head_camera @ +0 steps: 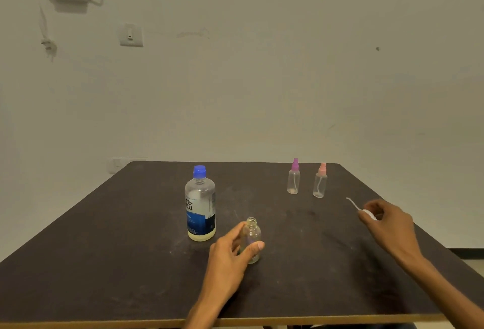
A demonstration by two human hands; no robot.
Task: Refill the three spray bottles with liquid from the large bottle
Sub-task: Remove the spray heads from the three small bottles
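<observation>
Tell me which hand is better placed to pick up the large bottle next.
The left hand: it holds the open small bottle right beside the large bottle. The right hand, farther away, holds the white spray head.

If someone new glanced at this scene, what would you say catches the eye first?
Likely the big bottle with its blue cap, upright mid-table. Just in front of it, the left hand holds an open, capless small bottle standing on the dark table, while the right hand holds its white sprayer top off to the right. Two capped spray bottles, purple and pink, stand at the far right.

3 spray bottles (pixel 251 237), 1 large bottle (pixel 200 204), 2 hands (pixel 230 252)
</observation>
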